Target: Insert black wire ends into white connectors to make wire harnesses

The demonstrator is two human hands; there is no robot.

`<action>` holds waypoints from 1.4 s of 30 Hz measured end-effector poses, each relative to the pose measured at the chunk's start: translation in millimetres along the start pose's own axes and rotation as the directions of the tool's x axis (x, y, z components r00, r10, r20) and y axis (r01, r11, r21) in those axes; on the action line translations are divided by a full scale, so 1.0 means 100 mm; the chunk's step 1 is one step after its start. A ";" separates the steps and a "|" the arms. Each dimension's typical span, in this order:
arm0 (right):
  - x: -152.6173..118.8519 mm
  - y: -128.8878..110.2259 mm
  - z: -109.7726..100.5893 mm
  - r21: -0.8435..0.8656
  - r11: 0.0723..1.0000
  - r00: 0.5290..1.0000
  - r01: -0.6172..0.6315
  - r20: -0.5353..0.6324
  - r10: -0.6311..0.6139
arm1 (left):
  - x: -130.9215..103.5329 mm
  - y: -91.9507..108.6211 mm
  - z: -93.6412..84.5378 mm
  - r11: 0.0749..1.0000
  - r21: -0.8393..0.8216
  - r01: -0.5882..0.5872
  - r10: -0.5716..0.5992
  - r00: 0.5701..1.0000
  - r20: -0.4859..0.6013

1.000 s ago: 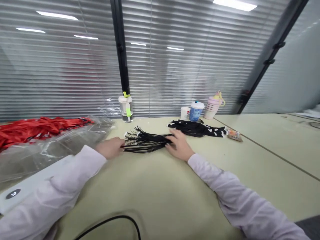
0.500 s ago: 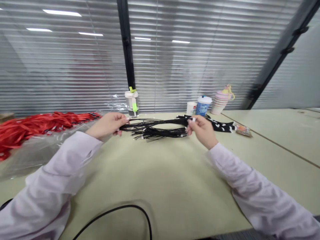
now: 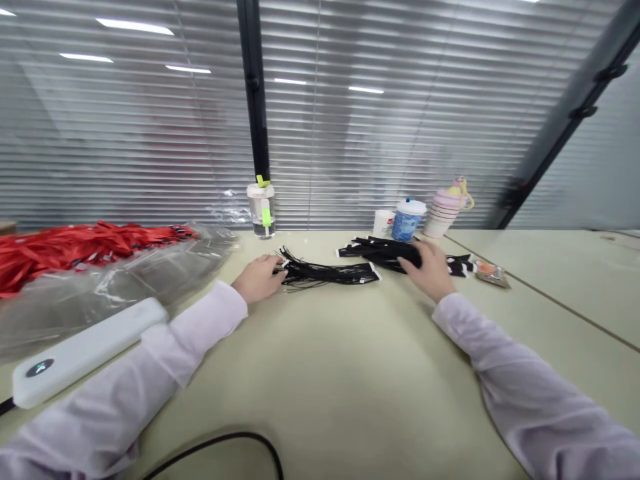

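Note:
My left hand (image 3: 260,277) lies at the left end of a bundle of thin black cables (image 3: 330,272) on the table. Its thumb and fingers are parted around the loose ends and seem to touch them. White connectors show at the right end of this bundle. Over to the right, my right hand (image 3: 429,268) is laid on a second bundle of black cables (image 3: 370,251), with the thumb on the near side and the fingers over the top. White connectors mark both ends of that pile, and its middle is partly hidden by the hand.
Red ribbon-like strips (image 3: 90,250) lie with clear plastic film (image 3: 125,283) at left. Beside my left sleeve is a white power bank (image 3: 95,347). A clear bottle (image 3: 261,212), paper cup (image 3: 383,223), blue cup (image 3: 407,220) and pink tumbler (image 3: 443,212) line the back. A black cord (image 3: 230,437) curves in front.
The cable strands stretched between my hands have come down onto the right pile. My left hand has moved right and down to the other bundle, and my right hand has moved right.

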State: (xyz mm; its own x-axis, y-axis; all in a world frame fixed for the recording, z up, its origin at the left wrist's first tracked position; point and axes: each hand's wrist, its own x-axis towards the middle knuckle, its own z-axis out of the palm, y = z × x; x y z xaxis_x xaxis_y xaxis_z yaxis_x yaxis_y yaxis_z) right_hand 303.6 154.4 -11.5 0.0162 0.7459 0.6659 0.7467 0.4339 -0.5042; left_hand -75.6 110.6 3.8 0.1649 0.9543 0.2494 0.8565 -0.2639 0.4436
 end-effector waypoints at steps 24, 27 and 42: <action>-0.20 -0.13 0.24 -0.216 0.905 0.833 0.368 0.508 -0.218 | 0.25 -0.05 -0.07 0.930 0.333 -0.155 0.110 0.982 0.151; -0.26 -0.20 0.26 -0.173 0.916 0.829 0.363 0.508 -0.233 | 0.24 -0.01 -0.21 0.918 0.355 -0.174 0.159 0.985 0.072; -0.22 -0.45 0.39 0.036 0.946 0.898 0.321 0.305 -0.316 | 0.20 0.06 -0.60 0.966 0.246 -0.076 0.081 0.997 -0.009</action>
State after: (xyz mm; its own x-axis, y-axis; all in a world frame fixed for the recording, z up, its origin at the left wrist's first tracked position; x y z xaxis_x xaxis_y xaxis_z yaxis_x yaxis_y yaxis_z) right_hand 244.2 138.5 -24.8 -0.4246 0.6869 0.5898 0.6879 0.6683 -0.2831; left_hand -96.1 119.7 62.8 0.2289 0.9284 0.2926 0.9353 -0.2931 0.1982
